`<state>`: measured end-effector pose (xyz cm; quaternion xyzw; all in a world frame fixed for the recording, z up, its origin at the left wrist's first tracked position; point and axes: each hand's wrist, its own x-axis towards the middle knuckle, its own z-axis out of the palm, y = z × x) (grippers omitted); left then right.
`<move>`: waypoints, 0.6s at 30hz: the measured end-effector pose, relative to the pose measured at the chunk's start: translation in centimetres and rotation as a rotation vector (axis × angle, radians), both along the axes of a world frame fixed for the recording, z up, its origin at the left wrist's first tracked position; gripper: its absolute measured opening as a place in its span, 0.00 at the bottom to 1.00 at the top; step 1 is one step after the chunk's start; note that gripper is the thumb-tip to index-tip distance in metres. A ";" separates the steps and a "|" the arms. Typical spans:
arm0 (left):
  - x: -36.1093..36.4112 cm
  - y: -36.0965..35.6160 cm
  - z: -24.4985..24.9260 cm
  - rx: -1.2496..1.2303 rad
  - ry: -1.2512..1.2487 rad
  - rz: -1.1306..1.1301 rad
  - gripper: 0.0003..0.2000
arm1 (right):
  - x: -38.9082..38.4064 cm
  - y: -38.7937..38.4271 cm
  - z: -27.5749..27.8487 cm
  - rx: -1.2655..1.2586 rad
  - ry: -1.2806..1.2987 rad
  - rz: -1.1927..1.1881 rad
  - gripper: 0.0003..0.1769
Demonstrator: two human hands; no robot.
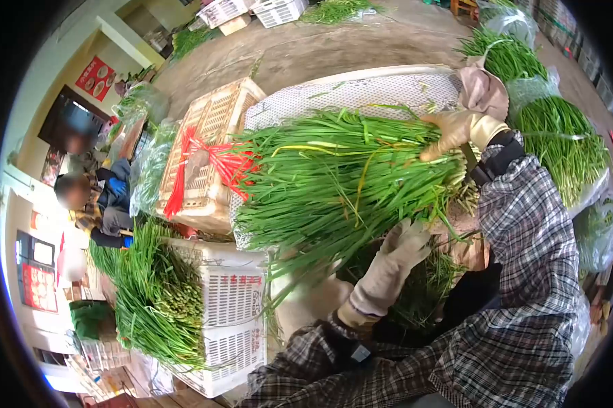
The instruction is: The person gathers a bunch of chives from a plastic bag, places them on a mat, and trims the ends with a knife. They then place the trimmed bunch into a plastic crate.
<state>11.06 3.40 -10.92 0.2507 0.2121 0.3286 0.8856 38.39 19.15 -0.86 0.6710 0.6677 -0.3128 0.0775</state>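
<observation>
A large pile of garlic chives lies across a surface covered in white dotted padding. My right hand, in a pale glove, grips the chives near their cut stem ends, with its fingers on top. Below the pile, my left hand, also gloved, stretches its fingers up against the lower edge of the leaves. Whether it touches them is hard to tell. At the leaf-tip end, a bunch of red ties rests on an upturned beige crate.
A white crate with more chives stands at lower left. Bagged chives line the right side. A pinkish cloth lies at the surface's corner. Other people sit at far left. White baskets stand at the back.
</observation>
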 end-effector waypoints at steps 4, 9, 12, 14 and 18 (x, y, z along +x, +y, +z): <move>1.4 1.3 1.5 -0.048 -0.107 0.044 0.41 | -0.8 1.9 -4.2 0.127 0.069 -0.004 0.67; 3.0 2.6 0.4 -0.036 -0.132 0.138 0.36 | -1.3 1.6 -3.2 0.110 0.095 0.044 0.49; 4.3 3.4 0.8 -0.047 -0.163 0.148 0.34 | -1.5 1.0 -1.0 -0.160 0.127 0.072 0.49; 4.1 3.7 1.0 -0.122 -0.203 0.136 0.33 | -2.2 -0.8 0.4 -0.285 0.067 -0.082 0.50; 2.6 3.1 0.9 -0.383 -0.406 0.089 0.33 | -2.1 -3.3 -0.1 -0.278 0.055 0.063 0.54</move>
